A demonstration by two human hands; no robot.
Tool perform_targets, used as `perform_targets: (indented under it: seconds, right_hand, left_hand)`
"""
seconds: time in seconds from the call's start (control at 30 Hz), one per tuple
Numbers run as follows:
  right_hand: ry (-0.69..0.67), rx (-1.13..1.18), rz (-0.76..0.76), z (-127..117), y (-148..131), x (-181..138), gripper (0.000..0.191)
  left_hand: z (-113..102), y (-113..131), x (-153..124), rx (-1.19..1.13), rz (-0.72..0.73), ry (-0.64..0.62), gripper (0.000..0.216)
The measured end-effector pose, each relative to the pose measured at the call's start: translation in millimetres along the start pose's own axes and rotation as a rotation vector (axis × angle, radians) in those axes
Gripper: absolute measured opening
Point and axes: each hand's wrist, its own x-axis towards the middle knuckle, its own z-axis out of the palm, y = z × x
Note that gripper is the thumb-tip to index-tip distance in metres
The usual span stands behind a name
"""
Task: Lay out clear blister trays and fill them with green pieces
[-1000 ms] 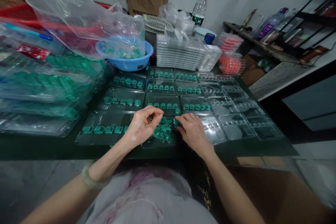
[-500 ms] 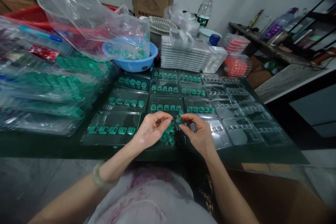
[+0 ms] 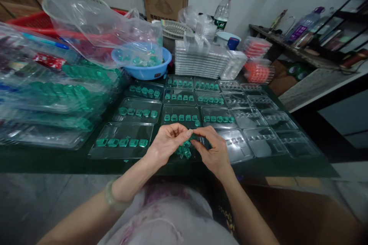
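My left hand (image 3: 166, 144) and my right hand (image 3: 212, 149) meet fingertip to fingertip above a heap of small green pieces (image 3: 184, 150) lying in the nearest clear tray (image 3: 198, 155). Both hands are pinched; what sits between the fingertips is too small to name. Clear plastic trays cover the dark table: the ones to the left and ahead, such as a tray (image 3: 122, 141) with a row of green pieces, are filled; those to the right, like the tray (image 3: 238, 143), hold none.
A blue bowl (image 3: 143, 69) of green pieces under a clear bag stands at the back. Bagged green trays (image 3: 51, 99) are piled at left. A stack of clear trays (image 3: 201, 59), a water bottle (image 3: 222, 12), a cardboard box (image 3: 165, 2) and orange packs (image 3: 257, 72) stand behind.
My right hand lifted from the pile and moved left to meet my left hand. The left hand stayed pinched above the heap.
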Motion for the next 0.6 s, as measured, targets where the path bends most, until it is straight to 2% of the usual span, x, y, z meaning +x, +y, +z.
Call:
perform_targets:
  seconds: [0.07, 0.17, 0.3, 0.43, 0.6]
  right_hand:
    - [0.011, 0.019, 0.027, -1.2, -1.9, -1.3, 0.020]
    - [0.023, 0.164, 0.184, -4.3, -3.4, -3.7, 0.023]
    - [-0.020, 0.423, 0.393, -8.1, -4.1, -5.7, 0.022]
    - [0.022, 0.559, 0.505, -7.8, -2.7, -5.4, 0.022]
    - [0.019, 0.823, 0.646, -5.3, 1.5, -2.8, 0.025]
  left_hand:
    - [0.8, -1.4, 2.0, -0.101, -0.068, -0.053, 0.025]
    - [1.5, -3.1, 3.2, -0.190, -0.088, -0.103, 0.021]
    - [0.7, -4.5, 2.9, -0.119, -0.011, -0.132, 0.020]
    - [-1.0, -6.6, 3.8, -0.029, 0.038, -0.176, 0.024]
    - [-0.7, -7.5, 3.1, -0.087, 0.004, -0.285, 0.023]
